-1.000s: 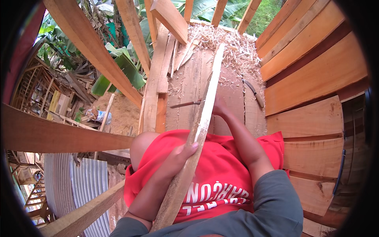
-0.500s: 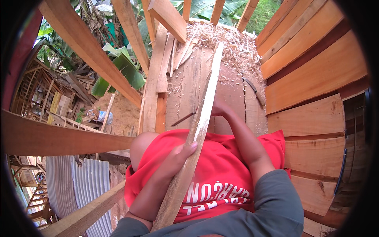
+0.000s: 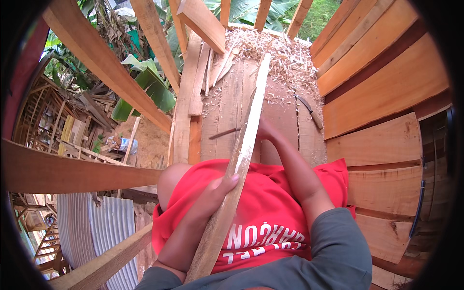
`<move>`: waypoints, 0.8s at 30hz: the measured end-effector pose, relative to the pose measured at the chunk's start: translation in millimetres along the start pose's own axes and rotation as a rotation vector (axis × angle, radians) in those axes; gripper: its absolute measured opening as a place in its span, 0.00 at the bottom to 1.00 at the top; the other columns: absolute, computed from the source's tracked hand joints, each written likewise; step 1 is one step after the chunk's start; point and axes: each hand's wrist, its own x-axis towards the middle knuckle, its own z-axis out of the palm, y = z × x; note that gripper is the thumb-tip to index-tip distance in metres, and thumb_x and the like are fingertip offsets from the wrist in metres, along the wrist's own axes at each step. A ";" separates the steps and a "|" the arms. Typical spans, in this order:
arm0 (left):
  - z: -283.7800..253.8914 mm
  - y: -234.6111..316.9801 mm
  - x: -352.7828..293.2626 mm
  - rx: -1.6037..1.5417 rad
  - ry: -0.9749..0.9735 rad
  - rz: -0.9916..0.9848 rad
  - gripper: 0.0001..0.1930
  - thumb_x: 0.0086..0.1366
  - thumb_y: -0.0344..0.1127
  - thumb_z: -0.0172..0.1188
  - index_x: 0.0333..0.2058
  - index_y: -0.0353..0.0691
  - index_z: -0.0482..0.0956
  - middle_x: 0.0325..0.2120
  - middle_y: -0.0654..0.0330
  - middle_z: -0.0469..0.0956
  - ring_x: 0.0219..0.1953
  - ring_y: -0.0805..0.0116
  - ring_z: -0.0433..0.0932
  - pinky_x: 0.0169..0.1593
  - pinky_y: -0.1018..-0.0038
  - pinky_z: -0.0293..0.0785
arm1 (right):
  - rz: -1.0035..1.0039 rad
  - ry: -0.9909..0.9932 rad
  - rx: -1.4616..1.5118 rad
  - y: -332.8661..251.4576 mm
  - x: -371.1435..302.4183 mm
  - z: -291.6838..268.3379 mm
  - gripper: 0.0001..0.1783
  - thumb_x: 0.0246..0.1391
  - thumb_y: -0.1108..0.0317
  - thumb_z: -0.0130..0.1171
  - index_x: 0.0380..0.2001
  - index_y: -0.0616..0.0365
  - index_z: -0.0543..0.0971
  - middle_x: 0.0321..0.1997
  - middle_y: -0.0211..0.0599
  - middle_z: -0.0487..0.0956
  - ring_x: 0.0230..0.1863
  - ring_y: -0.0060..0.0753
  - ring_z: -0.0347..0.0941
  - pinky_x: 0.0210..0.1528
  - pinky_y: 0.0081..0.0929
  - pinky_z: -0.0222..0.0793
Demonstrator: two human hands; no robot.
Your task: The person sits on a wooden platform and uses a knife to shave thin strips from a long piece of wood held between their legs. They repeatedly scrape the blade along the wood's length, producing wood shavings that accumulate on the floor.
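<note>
A long squared wooden stick (image 3: pixel 232 193) slants from my lap away toward the far end of the plank floor. Its far half is shaved to a pale, bright face. My left hand (image 3: pixel 220 191) is wrapped around the near half, thumb on top, above the red cloth on my lap. Partly hidden behind the stick, my right hand (image 3: pixel 264 129) is closed at about its middle. From there a dark narrow knife blade (image 3: pixel 223 133) sticks out on the stick's left side; its handle is out of sight.
Curled wood shavings (image 3: pixel 290 53) heap at the far end of the plank floor (image 3: pixel 227 104). Another knife (image 3: pixel 310 111), curved with a wooden handle, lies to the right. Loose boards (image 3: pixel 197 82) line the left edge. Upright timbers stand left; a plank wall (image 3: pixel 382 96) rises right.
The knife blade has moved a little away from me along the stick and lies closer to level. My right hand has shifted slightly with it; my left hand keeps its hold.
</note>
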 end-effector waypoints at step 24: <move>-0.3 -0.1 -1.5 -0.037 -0.003 -0.045 0.22 0.71 0.54 0.55 0.47 0.39 0.76 0.26 0.69 0.75 0.25 0.83 0.73 0.29 0.83 0.68 | 0.148 0.243 0.191 -37.0 3.0 18.6 0.15 0.59 0.60 0.58 0.45 0.51 0.86 0.32 0.44 0.85 0.37 0.41 0.84 0.38 0.40 0.75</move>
